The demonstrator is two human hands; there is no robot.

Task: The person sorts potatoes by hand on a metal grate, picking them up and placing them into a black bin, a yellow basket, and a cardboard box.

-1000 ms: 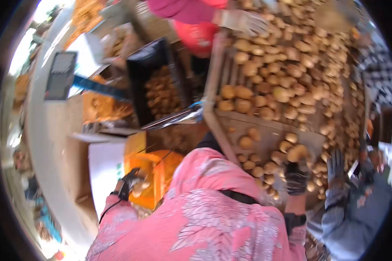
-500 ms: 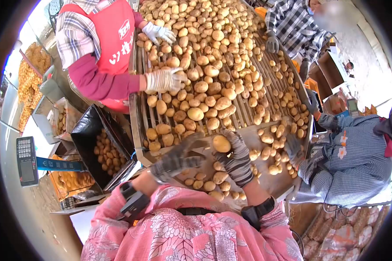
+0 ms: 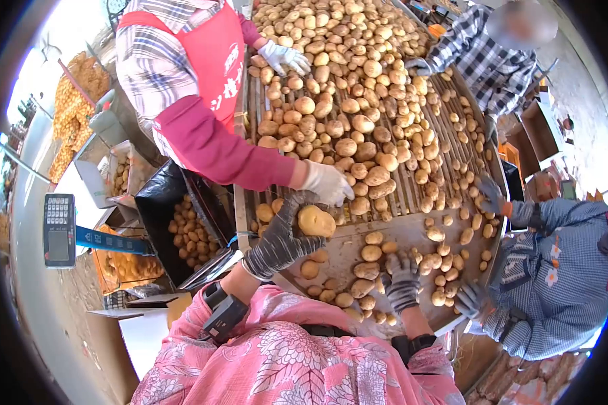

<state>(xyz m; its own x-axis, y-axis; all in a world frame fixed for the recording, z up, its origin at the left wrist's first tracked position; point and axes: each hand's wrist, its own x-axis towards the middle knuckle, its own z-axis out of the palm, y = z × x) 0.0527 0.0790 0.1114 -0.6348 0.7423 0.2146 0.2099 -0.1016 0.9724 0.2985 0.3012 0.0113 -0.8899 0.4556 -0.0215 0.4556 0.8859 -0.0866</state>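
Cupping a lumpy, smooth-skinned potato (image 3: pixel 317 221), the left hand (image 3: pixel 282 237) curls its fingers in a striped knit glove, forearm angled forward over the slatted bench (image 3: pixel 339 248). The right hand (image 3: pixel 402 281) lies palm down, fingers loosely spread, touching rounded, dirt-flecked potatoes (image 3: pixel 367 270).

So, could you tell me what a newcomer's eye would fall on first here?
Probably the heap of potatoes spread over the table in the middle. Next, perhaps, the large potato in the gloved left hand, near the centre, and the co-worker's red apron at upper left.
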